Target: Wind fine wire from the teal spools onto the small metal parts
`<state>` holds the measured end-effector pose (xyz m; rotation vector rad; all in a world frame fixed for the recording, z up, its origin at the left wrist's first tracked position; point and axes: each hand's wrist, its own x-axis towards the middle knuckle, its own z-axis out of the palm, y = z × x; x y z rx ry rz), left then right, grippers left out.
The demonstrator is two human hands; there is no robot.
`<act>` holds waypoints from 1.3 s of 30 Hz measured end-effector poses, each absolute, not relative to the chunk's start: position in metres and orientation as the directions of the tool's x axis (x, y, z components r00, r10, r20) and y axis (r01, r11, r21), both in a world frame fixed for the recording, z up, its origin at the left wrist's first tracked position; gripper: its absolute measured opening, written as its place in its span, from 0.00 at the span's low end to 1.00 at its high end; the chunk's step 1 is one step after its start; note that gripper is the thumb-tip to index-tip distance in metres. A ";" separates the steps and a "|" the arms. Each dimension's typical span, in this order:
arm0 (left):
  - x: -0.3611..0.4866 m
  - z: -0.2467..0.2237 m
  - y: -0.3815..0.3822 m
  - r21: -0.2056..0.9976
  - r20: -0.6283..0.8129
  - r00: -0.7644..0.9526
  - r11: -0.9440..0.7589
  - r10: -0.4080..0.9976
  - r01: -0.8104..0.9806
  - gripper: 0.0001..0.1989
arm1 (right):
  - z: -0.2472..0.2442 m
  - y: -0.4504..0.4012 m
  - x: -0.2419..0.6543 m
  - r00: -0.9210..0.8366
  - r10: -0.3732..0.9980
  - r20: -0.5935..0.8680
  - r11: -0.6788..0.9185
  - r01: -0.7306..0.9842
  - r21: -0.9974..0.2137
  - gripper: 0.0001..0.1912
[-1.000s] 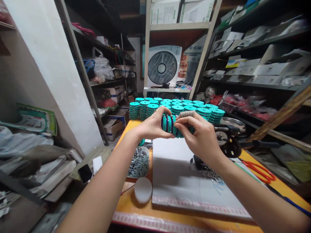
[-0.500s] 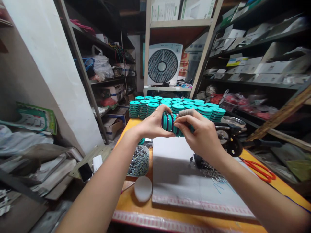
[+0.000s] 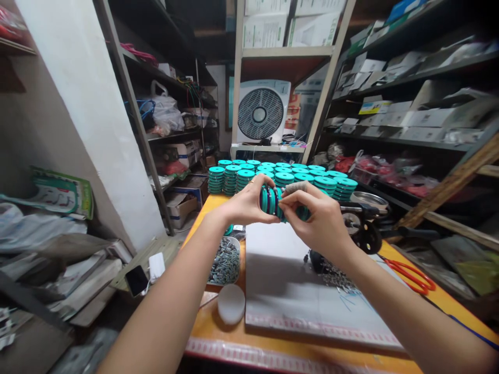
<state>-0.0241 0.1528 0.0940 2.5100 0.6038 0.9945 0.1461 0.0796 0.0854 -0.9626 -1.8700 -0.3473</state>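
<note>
My left hand (image 3: 253,202) is wrapped around a short stack of teal spools (image 3: 268,201), held on its side above the grey board. Dark bands show between the teal rims. My right hand (image 3: 317,210) is closed in a pinch at the right part of the stack, thumb against fingertips, with grey tape around one finger. Whatever sits in that pinch is too small to make out. Behind the hands, several upright stacks of teal discs (image 3: 245,174) stand in rows on the yellow table.
A tray of small metal parts (image 3: 226,262) and a white round lid (image 3: 231,304) lie left of the grey board (image 3: 273,291). Small metal pieces (image 3: 339,280) lie on the board. Orange-handled scissors (image 3: 413,278) and a black mechanism (image 3: 362,228) are to the right. A fan (image 3: 260,111) stands behind.
The camera view has tilted up a little, so the scene sits lower. Both hands stay at the stack of spools, with the right fingertips shifted only slightly.
</note>
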 end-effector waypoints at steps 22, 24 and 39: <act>-0.026 0.092 0.152 0.486 0.550 0.642 -0.830 0.534 0.274 0.37 | 0.058 0.042 0.183 -0.485 0.417 0.769 0.421 0.853 0.310 0.29; -0.026 0.091 0.151 0.486 0.557 0.636 -0.830 0.534 0.272 0.39 | 0.057 0.029 0.198 -0.392 0.454 0.800 0.418 0.887 0.198 0.28; -0.026 0.088 0.139 0.564 0.512 0.592 -0.763 0.623 0.316 0.32 | -0.027 -0.014 0.268 -0.193 0.866 0.462 0.315 0.927 -0.202 0.06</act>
